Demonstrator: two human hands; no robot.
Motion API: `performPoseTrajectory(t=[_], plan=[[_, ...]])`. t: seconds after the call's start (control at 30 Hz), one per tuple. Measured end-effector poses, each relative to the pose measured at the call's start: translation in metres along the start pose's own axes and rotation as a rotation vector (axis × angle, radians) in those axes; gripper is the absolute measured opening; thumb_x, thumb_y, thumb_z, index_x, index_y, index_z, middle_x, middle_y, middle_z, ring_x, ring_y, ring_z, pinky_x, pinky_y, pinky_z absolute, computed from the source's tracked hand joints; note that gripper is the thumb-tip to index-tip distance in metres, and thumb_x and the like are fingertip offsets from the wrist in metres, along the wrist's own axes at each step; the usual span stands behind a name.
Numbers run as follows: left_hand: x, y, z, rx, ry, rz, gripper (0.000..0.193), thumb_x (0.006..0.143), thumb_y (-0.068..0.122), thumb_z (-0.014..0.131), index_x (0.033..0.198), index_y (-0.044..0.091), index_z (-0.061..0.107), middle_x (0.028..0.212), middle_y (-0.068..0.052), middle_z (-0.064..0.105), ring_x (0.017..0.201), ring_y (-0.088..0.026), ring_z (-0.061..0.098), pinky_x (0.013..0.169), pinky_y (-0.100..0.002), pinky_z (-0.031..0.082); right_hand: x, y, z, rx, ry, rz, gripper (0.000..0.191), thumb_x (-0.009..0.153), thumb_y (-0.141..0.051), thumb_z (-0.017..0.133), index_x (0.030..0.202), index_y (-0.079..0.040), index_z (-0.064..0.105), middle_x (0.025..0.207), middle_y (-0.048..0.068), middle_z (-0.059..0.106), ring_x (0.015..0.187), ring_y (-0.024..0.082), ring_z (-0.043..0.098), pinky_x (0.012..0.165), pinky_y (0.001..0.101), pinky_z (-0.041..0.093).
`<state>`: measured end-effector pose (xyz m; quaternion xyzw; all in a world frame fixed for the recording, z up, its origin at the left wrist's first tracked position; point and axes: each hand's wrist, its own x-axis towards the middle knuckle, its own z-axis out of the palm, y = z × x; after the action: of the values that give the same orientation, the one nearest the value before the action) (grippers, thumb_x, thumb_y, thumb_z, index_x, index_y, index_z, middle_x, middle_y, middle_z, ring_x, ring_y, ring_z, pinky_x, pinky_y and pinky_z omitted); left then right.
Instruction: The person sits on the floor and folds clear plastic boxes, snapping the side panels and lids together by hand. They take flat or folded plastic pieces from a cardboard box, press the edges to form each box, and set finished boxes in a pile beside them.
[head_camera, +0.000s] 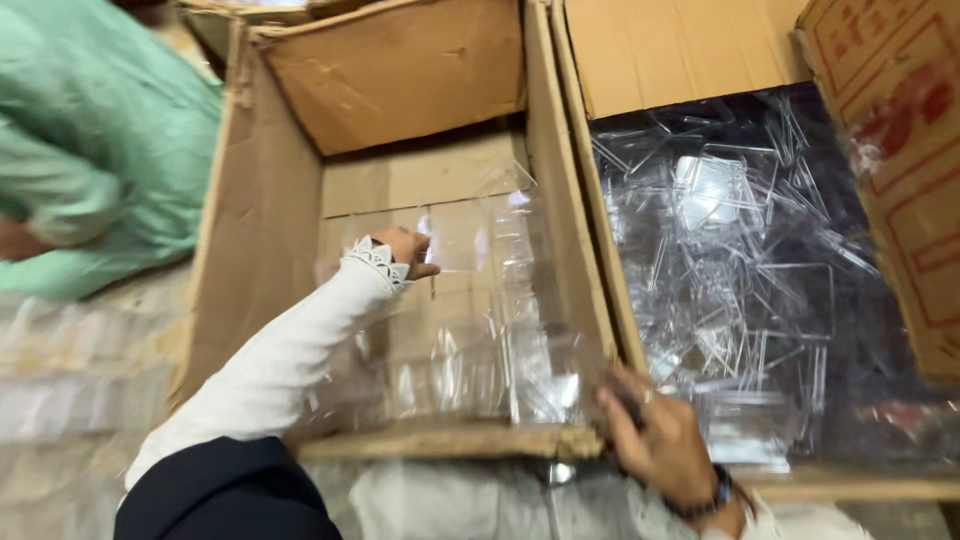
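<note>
Left hand: the left hand (408, 252), in a white sleeve with a lace cuff, reaches deep into the tall brown cardboard box (250, 230); its fingers are curled onto the top edge of the stacked clear plastic cases (480, 330); it seems to grip one, though the blur makes this hard to be sure of.
Right hand: the right hand (655, 435), with a dark wristband, rests on the near corner where the two boxes meet; the fingers are bent over the rim and touch clear plastic there; whether they hold a piece I cannot tell.
Stacked so far: clear cases stand in upright rows against the right wall and the near wall of the tall box; I judge it partly filled, with bare cardboard showing at the back and left.
Left to do: the second brown cardboard box (680, 50) beside it holds a loose heap of clear plastic pieces (750, 280), many and unsorted.
Surface: pale wrapped bundles (70, 370) lie at the left, blurred.
Room: a person in a green garment (90, 130) sits close by at the upper left; a cardboard flap printed in red (900, 150) lies at the right.
</note>
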<state>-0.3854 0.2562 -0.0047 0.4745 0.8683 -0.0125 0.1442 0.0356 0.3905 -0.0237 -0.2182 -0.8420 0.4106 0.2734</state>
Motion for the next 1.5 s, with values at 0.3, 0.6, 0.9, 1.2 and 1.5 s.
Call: performPoseTrajectory(t=[0.3, 0.6, 0.9, 1.2, 1.5], plan=[[-0.239, 0.115, -0.058, 0.138, 0.568, 0.553, 0.032, 0.069, 0.028, 0.083, 0.097, 0.017, 0.074, 0.098, -0.008, 0.062, 0.099, -0.030, 0.062, 0.090, -0.046, 0.045, -0.009, -0.061, -0.047, 0.514, 0.279, -0.041, 0.023, 0.106, -0.004, 0.061, 0.126, 0.004, 0.054, 0.105, 0.013, 0.072, 0.094, 0.019, 0.072, 0.085, 0.0325, 0.060], [-0.344, 0.228, 0.094, -0.178, 0.249, 0.712, 0.032, 0.066, 0.031, 0.086, 0.091, 0.016, 0.073, 0.129, -0.014, 0.062, 0.122, -0.033, 0.058, 0.107, -0.055, 0.037, -0.155, -0.053, -0.105, 0.572, 0.292, 0.036, 0.024, 0.111, 0.001, 0.057, 0.132, 0.005, 0.048, 0.111, 0.017, 0.071, 0.099, 0.021, 0.072, 0.093, 0.0351, 0.061], [-0.386, 0.233, 0.166, -0.605, 0.149, 0.373, 0.033, 0.075, 0.028, 0.088, 0.086, 0.008, 0.063, 0.149, -0.022, 0.050, 0.104, -0.037, 0.069, 0.088, -0.042, 0.057, -0.237, -0.077, -0.102, 0.108, 0.271, -0.080, 0.020, 0.106, 0.003, 0.061, 0.125, 0.005, 0.058, 0.108, 0.017, 0.074, 0.095, 0.023, 0.075, 0.086, 0.0322, 0.061], [-0.401, 0.228, 0.132, -0.510, 0.313, 0.444, 0.035, 0.073, 0.027, 0.089, 0.086, 0.009, 0.061, 0.145, -0.020, 0.056, 0.094, -0.032, 0.074, 0.079, -0.039, 0.059, -0.228, -0.117, -0.066, -0.328, -0.200, -0.609, 0.064, 0.064, -0.047, 0.088, 0.112, -0.014, 0.062, 0.154, 0.033, 0.036, 0.140, 0.048, 0.037, 0.111, 0.0522, 0.034], [-0.390, 0.233, 0.151, -1.440, 0.502, 0.391, 0.088, 0.084, 0.034, 0.086, 0.151, 0.017, 0.033, 0.154, -0.013, 0.045, 0.133, -0.027, 0.057, 0.107, -0.041, 0.050, -0.210, -0.077, -0.033, 0.708, -0.366, 0.090, 0.076, 0.078, -0.023, 0.086, 0.137, -0.009, 0.041, 0.132, 0.013, 0.054, 0.125, 0.025, 0.053, 0.107, 0.0421, 0.044]])
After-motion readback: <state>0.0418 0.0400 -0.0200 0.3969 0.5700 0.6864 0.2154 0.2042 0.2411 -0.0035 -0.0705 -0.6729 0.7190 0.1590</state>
